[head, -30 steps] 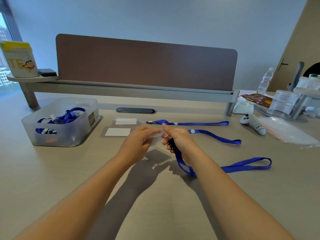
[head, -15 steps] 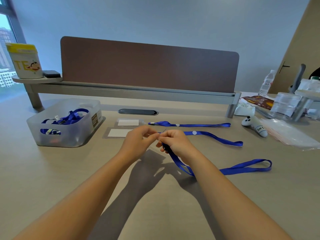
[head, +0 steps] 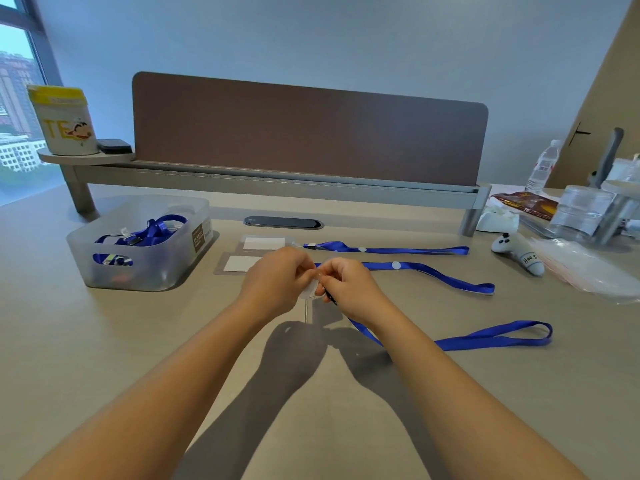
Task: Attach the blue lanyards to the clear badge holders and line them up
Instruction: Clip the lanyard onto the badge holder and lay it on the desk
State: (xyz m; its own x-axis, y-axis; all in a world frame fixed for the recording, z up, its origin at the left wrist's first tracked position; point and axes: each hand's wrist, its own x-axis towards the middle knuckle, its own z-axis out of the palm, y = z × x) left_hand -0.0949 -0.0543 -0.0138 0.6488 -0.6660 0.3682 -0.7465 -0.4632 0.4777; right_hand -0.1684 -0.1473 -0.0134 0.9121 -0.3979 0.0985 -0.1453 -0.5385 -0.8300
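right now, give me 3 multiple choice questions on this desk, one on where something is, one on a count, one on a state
1. Where does the translucent bin stand?
A. left of the hands
B. right of the hands
C. on the raised shelf

2. How many badge holders with lanyards already lie lined up beyond the hands?
A. none
B. two
C. five

3. What is the state of the clear badge holder being worked on?
A. lying flat, untouched
B. pinched between both hands
C. dropped in the bin

Answers:
1. A: the bin sits at the desk's left, with blue lanyards inside.
2. B: the far badge holder and near badge holder lie side by side, blue straps running right.
3. B: left hand and right hand meet on it, the right also gripping the blue lanyard.
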